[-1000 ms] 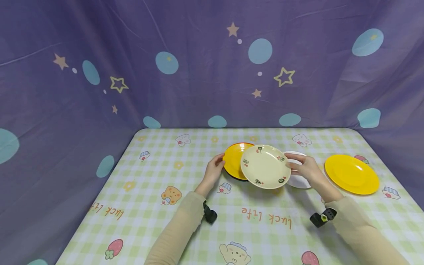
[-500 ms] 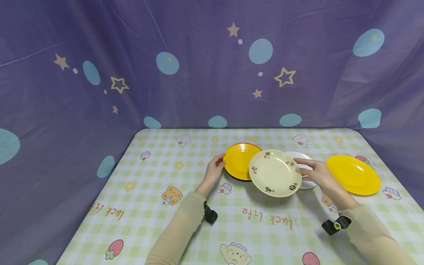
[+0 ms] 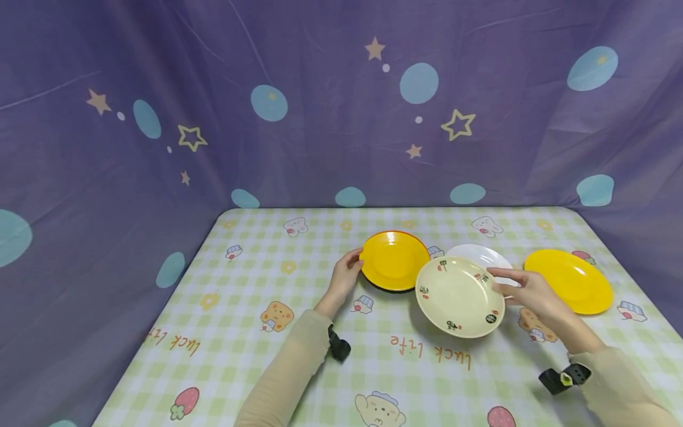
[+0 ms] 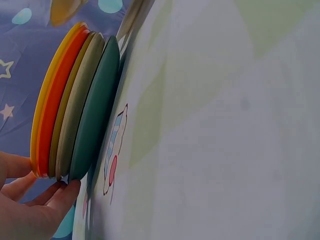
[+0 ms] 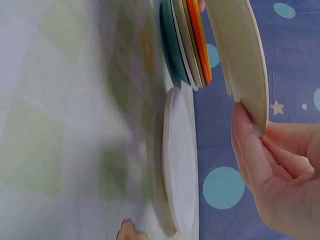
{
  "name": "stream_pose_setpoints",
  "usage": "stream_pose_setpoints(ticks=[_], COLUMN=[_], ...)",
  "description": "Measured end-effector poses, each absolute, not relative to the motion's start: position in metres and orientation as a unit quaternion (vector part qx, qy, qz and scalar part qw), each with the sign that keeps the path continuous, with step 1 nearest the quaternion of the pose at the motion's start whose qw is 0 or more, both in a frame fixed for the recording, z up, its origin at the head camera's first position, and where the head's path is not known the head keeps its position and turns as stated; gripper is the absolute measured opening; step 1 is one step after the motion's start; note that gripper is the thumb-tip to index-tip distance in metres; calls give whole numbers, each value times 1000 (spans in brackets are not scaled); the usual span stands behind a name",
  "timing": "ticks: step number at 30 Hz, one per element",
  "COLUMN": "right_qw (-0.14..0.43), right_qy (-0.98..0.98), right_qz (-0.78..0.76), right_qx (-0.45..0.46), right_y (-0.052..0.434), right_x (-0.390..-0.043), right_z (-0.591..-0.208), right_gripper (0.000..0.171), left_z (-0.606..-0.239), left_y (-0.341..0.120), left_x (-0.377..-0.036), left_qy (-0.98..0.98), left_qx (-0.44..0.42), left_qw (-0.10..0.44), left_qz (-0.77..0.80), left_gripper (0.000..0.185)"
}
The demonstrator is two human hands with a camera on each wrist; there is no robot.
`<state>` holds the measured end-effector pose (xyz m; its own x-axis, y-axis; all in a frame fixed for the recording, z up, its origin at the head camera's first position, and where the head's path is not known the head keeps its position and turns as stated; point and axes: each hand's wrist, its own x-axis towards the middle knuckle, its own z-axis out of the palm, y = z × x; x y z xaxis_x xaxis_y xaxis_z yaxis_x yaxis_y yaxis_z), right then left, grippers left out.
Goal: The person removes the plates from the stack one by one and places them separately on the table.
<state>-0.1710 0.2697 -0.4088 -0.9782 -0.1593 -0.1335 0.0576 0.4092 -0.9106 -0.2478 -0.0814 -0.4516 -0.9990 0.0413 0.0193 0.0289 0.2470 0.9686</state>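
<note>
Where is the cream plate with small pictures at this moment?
In the head view, the cream plate is right of centre, held above the table by the right hand, between the stack of plates and the white plate.

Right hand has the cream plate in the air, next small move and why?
Probably lower the cream plate to the tablecloth. The right hand pinches its rim, lifted clear of the plate stack that the left hand steadies; it overlaps the white plate.
</note>
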Motion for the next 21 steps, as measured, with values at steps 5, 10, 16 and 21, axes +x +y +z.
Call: stream_pose_setpoints(ticks=[5, 10, 16, 21], right_qw=[105, 114, 122, 140], right_qy=[833, 839, 839, 823], right_qz=[-542, -531, -530, -550], right_qx=[-40, -33, -26, -22], right_y=[278, 286, 295, 305], right_x=[-166, -161, -156, -151], right_z=[-412, -412, -416, -419], right_gripper=[54, 54, 51, 39], left_z=[-453, -454, -454, -454], left_y=[-82, -82, -81, -82], left_x=[-248, -249, -250, -249], left_qy=[790, 789, 789, 788], left_qx=[24, 25, 19, 18], left_qw=[2, 1, 6, 5], left_qz=[613, 614, 614, 615], left_gripper=[34, 34, 35, 34])
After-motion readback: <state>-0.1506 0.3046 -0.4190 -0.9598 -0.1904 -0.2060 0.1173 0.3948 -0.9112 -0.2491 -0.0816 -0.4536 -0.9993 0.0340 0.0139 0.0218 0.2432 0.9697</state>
